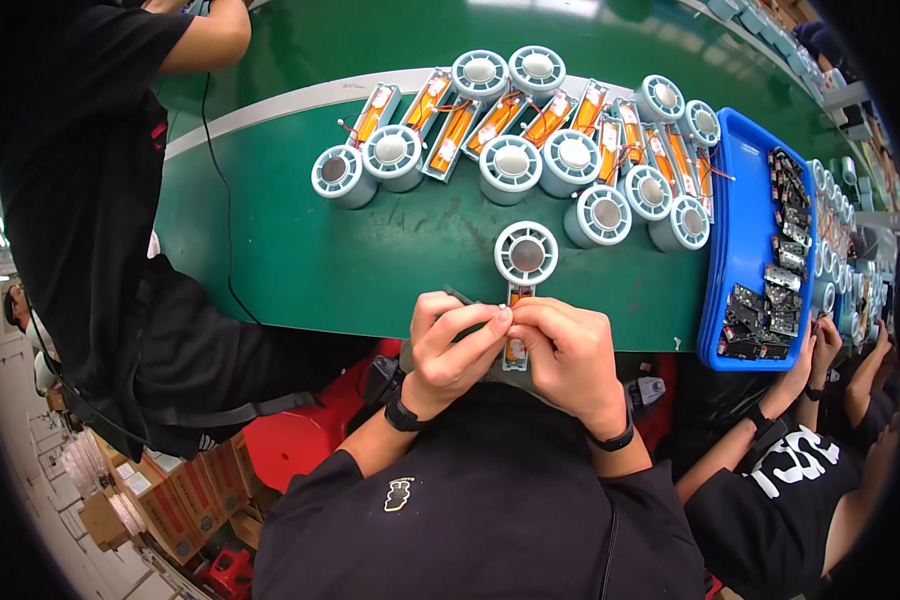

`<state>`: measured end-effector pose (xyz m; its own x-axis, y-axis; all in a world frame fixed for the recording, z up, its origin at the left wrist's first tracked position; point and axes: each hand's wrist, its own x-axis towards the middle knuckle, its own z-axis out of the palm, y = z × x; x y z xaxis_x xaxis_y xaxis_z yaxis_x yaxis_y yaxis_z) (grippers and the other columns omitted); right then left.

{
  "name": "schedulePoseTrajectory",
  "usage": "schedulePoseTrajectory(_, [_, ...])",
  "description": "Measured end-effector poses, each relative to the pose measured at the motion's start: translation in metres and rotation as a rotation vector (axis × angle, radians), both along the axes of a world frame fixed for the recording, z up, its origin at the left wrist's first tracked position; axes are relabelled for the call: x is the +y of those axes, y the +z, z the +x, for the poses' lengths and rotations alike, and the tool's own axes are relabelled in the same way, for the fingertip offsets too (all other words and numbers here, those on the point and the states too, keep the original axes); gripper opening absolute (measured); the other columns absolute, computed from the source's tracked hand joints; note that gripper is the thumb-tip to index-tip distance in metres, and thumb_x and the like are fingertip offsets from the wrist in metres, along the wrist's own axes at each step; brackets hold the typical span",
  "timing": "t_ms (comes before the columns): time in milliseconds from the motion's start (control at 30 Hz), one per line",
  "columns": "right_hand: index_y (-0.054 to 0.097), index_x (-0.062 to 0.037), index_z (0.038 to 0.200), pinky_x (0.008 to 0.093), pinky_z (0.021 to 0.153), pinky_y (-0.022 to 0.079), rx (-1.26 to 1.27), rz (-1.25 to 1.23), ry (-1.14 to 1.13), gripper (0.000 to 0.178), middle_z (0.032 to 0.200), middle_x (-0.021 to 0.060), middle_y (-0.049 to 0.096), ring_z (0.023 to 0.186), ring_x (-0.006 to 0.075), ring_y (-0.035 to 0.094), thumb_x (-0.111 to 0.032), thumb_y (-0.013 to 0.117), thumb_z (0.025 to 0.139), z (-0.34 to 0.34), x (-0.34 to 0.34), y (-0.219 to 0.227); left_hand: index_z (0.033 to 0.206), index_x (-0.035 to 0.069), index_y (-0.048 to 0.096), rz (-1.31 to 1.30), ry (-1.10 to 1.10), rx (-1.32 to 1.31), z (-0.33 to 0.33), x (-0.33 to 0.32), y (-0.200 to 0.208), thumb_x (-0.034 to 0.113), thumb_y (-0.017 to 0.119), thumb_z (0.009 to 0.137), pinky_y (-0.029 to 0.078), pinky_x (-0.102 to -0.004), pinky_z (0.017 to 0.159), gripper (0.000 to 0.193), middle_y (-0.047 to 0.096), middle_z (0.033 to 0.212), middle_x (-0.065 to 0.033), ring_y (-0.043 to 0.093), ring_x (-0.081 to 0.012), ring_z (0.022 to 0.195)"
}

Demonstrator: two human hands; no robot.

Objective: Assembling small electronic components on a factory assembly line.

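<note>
At the table's near edge, a pale blue round-headed unit (526,254) with a spoked rim and silver centre lies in front of me. Its narrow handle, with orange parts inside, runs toward me beneath my fingers. My left hand (452,345) and my right hand (571,352) meet above this handle, thumbs and fingertips pinched close together. What they pinch is too small and covered to name. A thin dark piece (458,296) sticks out by the left index finger; whether the hand holds it, I cannot tell.
Several similar units (511,168) with open orange-filled handles lie across the green table (300,250). At right stands a stack of blue trays (735,250) holding black circuit boards (760,315). A cable (226,200) crosses the left side. Co-workers (80,200) flank me on both sides.
</note>
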<state>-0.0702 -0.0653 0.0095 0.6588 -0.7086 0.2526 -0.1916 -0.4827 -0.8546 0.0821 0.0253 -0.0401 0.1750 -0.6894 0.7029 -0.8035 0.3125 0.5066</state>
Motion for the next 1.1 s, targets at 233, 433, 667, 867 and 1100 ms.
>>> schedulePoseTrajectory(233, [0.072, -0.0021, 0.1, 0.0339, 0.066, 0.057, 0.025, -0.038, 0.087, 0.019, 0.102, 0.0124, 0.075, 0.075, 0.0306, 0.073, 0.002, 0.073, 0.081, 0.002, -0.016, 0.016, 0.101, 0.009, 0.078, -0.007, -0.033, -0.071, 0.013, 0.012, -0.005, -0.007, 0.086, 0.065, 0.048, -0.0346, 0.069, 0.04, 0.068, 0.11, -0.0055, 0.057, -0.0241, 0.085])
schedulePoseTrajectory(433, [0.072, -0.0055, 0.104, 0.0354, 0.062, 0.055, 0.392, -0.292, 0.224, 0.023, 0.099, 0.0072, 0.074, 0.071, 0.0276, 0.071, -0.002, 0.073, 0.082, 0.016, -0.018, 0.03, 0.102, 0.009, 0.079, 0.061, -0.066, -0.088, 0.024, 0.02, -0.007, -0.007, 0.085, 0.066, 0.05, -0.0323, 0.066, 0.04, 0.067, 0.116, -0.0099, 0.063, -0.0225, 0.082])
schedulePoseTrajectory(667, [0.073, -0.0044, 0.1, 0.0338, 0.06, 0.054, 0.296, -0.251, 0.218, 0.019, 0.092, 0.0081, 0.074, 0.07, 0.0263, 0.071, -0.002, 0.074, 0.082, 0.013, -0.024, 0.016, 0.106, 0.006, 0.078, 0.116, -0.131, 0.096, 0.031, 0.007, 0.0, -0.007, 0.085, 0.072, 0.061, -0.0336, 0.073, 0.037, 0.066, 0.124, -0.0171, 0.074, -0.0242, 0.09])
schedulePoseTrajectory(867, [0.072, -0.0002, 0.097, 0.0264, 0.062, 0.054, -0.072, 0.098, 0.049, 0.014, 0.092, 0.0116, 0.076, 0.075, 0.0188, 0.074, 0.005, 0.075, 0.085, -0.004, -0.017, -0.012, 0.109, 0.007, 0.079, 0.267, -0.278, 0.329, 0.03, 0.001, 0.013, -0.008, 0.083, 0.075, 0.062, -0.0335, 0.082, 0.037, 0.066, 0.126, -0.0173, 0.074, -0.0253, 0.098])
schedulePoseTrajectory(1100, [0.073, -0.0002, 0.094, 0.0302, 0.055, 0.052, -0.382, 0.442, -0.249, 0.013, 0.078, 0.0111, 0.072, 0.062, 0.0203, 0.069, 0.009, 0.072, 0.085, -0.001, -0.007, -0.033, 0.112, 0.006, 0.078, 0.327, -0.319, 0.222, 0.016, -0.003, 0.015, -0.007, 0.082, 0.075, 0.062, -0.0324, 0.082, 0.04, 0.067, 0.125, -0.016, 0.073, -0.0242, 0.1])
